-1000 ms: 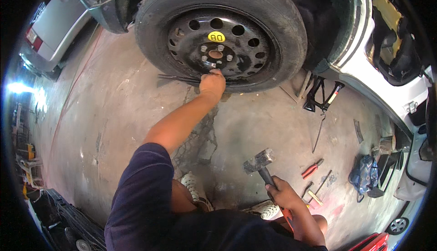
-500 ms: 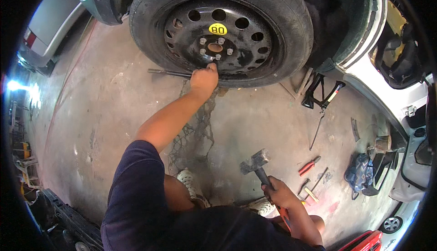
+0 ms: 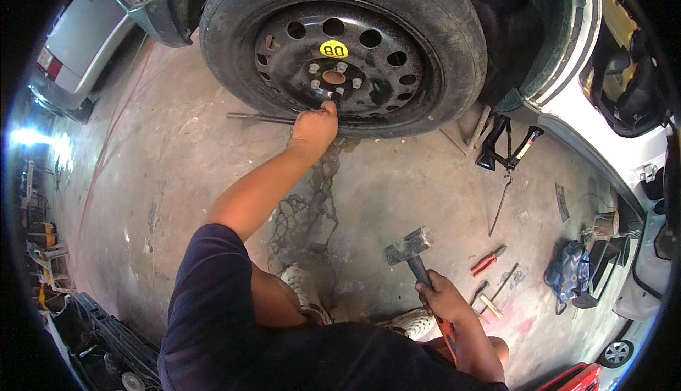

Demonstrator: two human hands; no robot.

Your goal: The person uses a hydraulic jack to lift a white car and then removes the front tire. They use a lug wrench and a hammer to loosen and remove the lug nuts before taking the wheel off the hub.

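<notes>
Holding, left hand (image 3: 316, 128): grip wrapped around metal bar (image 3: 262, 118) at lower edge of wheel (image 3: 360, 59)
Right hand (image 3: 443, 298): grip curled around handle of hammer (image 3: 409, 245), head above floor (image 3: 397, 178)

The shirt (image 3: 333, 355) is very dark blue, nearly black. Its left sleeve (image 3: 206, 256) is short and wide. Just beyond the shirt there are two whitish shoes, the left shoe (image 3: 303, 288) with a pattern of openings; the right shoe (image 3: 416, 324), partly hidden behind the shirt, is perhaps the same.
</notes>
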